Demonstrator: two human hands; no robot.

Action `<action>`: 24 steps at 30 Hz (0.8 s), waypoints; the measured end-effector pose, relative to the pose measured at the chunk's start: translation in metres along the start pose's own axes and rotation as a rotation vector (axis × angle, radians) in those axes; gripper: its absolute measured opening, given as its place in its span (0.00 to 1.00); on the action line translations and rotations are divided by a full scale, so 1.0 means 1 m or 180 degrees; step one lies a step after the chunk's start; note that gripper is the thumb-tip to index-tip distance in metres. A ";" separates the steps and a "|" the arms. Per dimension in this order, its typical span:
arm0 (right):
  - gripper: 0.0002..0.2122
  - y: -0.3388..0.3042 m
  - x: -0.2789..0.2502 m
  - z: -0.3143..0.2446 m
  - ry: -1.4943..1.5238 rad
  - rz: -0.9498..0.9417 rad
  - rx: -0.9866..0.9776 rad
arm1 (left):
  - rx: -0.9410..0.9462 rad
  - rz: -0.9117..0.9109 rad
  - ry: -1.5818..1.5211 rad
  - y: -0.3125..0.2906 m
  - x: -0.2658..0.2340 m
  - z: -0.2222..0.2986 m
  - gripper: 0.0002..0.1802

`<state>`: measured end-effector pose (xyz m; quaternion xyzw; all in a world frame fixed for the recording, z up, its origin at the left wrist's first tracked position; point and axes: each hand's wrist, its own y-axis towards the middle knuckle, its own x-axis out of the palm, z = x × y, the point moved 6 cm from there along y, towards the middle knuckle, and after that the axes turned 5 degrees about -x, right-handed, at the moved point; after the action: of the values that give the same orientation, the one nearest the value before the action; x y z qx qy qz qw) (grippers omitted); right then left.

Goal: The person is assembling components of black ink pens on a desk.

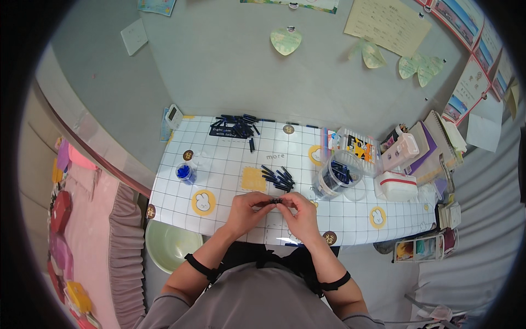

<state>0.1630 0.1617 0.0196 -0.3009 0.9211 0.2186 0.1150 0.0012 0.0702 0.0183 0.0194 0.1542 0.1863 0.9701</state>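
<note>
A grey wall fills the top of the frame, and below it a white, grid-patterned surface spans the centre. A pale green basin sits at lower left, under the surface's edge. Right of centre, a clear tub holds dark sticks. The left hand and right hand meet at lower centre, thumbs and fingers closed together on a small dark piece, its shape mostly hidden by the fingertips. A heap of blue-black sticks lies toward the surface's upper left; a white pouch with red trim stands at right. A smaller group of dark sticks lies just above the hands, and a small jar with blue contents stands left of centre
</note>
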 end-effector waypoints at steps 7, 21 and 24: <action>0.10 -0.009 -0.004 0.012 -0.0208 -0.0068 -0.0003 | -0.0036 -0.0116 0.0318 -0.001 0.007 -0.001 0.11; 0.13 -0.011 -0.003 0.015 -0.0070 -0.0125 -0.0093 | 0.0092 -0.0261 0.0339 0.000 0.007 -0.006 0.12; 0.14 -0.012 -0.004 0.015 -0.0041 -0.0139 -0.0070 | 0.0183 -0.0236 0.0384 -0.001 0.005 -0.005 0.12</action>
<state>0.1741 0.1621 0.0039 -0.3207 0.9111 0.2281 0.1224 0.0048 0.0715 0.0123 0.0303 0.2183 0.1465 0.9644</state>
